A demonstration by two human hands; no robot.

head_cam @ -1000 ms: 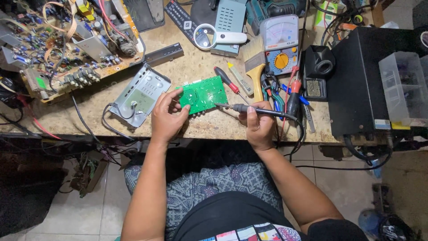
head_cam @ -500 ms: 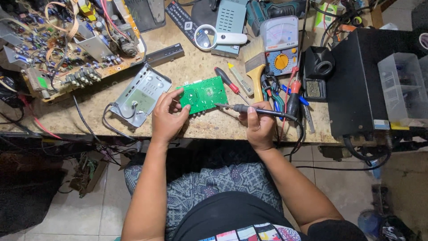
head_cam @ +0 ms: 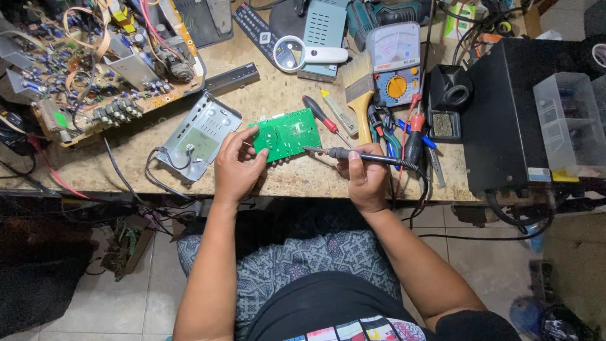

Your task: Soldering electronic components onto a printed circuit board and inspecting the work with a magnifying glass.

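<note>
A small green circuit board (head_cam: 289, 134) lies on the worn wooden workbench (head_cam: 284, 180). My left hand (head_cam: 237, 164) grips the board's left edge with thumb and fingers. My right hand (head_cam: 365, 178) holds a black soldering iron (head_cam: 372, 158), its metal tip pointing left and touching the board's right edge. The iron's cable runs off to the right.
A silver metal casing (head_cam: 201, 134) lies left of the board. A large populated board (head_cam: 95, 63) fills the back left. A screwdriver (head_cam: 319, 113), paintbrush (head_cam: 360, 95), multimeter (head_cam: 394, 57), magnifier (head_cam: 297, 55) and black soldering station (head_cam: 511, 113) crowd the back and right.
</note>
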